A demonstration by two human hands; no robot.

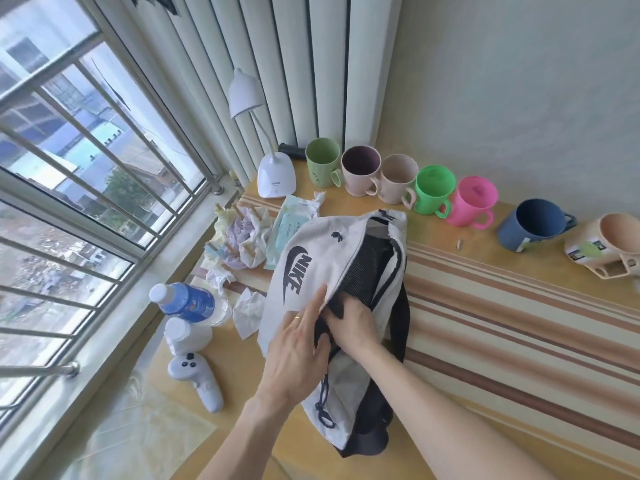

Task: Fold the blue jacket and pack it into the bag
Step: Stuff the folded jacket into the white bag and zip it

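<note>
striped table (pixel 519 323) by window | 7 cups (pixel 434 195) along wall | white bag (pixel 311 258) lies open at table middle | left hand (pixel 298 351) flat on bag edge, fingers spread | right hand (pixel 349 323) inside opening, grasping dark jacket (pixel 360 271) inside bag

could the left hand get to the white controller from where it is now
Probably yes. The left hand lies flat on the bag, and the controller sits just to its left on the table with nothing between them.
</note>
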